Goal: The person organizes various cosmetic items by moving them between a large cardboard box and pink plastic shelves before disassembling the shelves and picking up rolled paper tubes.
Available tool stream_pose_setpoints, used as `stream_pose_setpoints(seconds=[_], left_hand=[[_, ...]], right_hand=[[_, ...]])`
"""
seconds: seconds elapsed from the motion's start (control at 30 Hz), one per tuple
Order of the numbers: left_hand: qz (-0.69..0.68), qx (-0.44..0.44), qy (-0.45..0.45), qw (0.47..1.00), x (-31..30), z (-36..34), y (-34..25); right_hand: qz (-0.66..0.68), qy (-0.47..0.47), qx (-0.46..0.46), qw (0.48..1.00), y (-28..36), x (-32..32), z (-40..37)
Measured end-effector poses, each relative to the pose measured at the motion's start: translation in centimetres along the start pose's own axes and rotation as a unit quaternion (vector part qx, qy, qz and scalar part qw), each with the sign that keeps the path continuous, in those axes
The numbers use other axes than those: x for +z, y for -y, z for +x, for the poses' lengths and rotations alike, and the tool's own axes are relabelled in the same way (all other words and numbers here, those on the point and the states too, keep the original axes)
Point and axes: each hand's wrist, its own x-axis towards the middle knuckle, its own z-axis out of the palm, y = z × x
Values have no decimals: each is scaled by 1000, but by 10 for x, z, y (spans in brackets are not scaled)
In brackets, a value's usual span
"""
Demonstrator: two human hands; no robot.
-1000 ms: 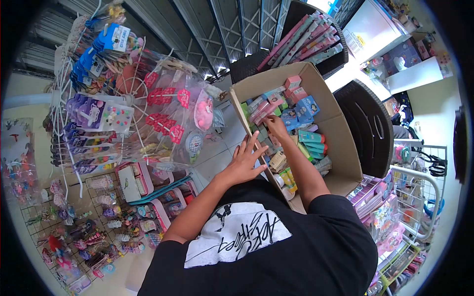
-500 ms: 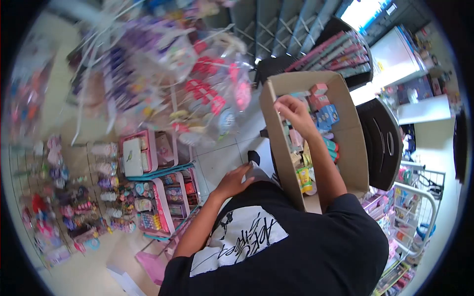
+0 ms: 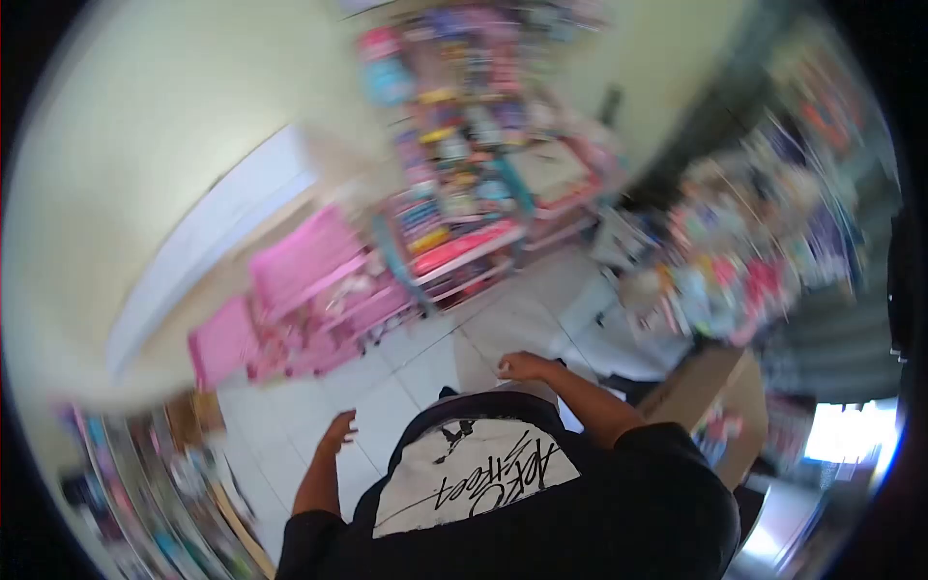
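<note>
- The left hand point(image 3: 338, 432) hangs over the tiled floor point(image 3: 391, 372) towards 8 o'clock, open, fingers slightly parted, with nothing visible in it.
- The right hand point(image 3: 523, 366) is near 12 o'clock, just ahead of the body, its fingers loosely curled; blur hides whether it grips anything small.
- The cardboard box point(image 3: 688, 385) stands at about 4 o'clock, beyond the right elbow and apart from both hands, with small goods point(image 3: 720, 425) visible inside.
- The box looks fairly stiff along its walls but would probably flex at the top edges; loaded, it may feel heavy and let its contents slide if tipped.
- To shift it, the person would do best with a palm under each opposite bottom edge, rather than pulling on one rim.
- The goods are too blurred to identify; they look light enough for a fingertip pinch around their sides, gently in case the packaging crushes.
- Hanging packets point(image 3: 749, 280) at 2 o'clock look soft and slippery, best taken by their top edges.
</note>
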Motion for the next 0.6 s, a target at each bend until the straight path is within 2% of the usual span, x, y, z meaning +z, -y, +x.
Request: stream_pose_setpoints(seconds=[0.07,0.13,0.17,0.23,0.27,0.33,0.37,0.4,0.53,0.6], left_hand=[[-111,12,-37,993,-5,-34,36],[-223,13,-62,973,20,-58,71],[-278,7,-65,958,34,-59,87],[-343,-7,-81,936,80,-68,116],[-331,-5,-62,941,107,-70,128],[-332,-8,-46,942,133,-73,154],[-319,29,-46,946,154,-81,188],[-305,67,-47,949,163,-83,212],[-228,220,-67,946,171,-61,225],[-188,284,-77,937,162,-39,222]], right_hand=[[-80,78,-48,993,-18,45,44],[16,116,54,992,-17,62,81],[-13,147,38,988,-2,56,100],[-44,134,-58,988,34,40,131],[-92,155,-62,982,56,31,149],[-97,206,-49,972,98,19,183],[-88,239,-30,967,114,20,197],[-84,256,-55,961,125,21,211],[-92,322,-25,942,153,48,258],[-108,255,-74,958,165,70,277]])
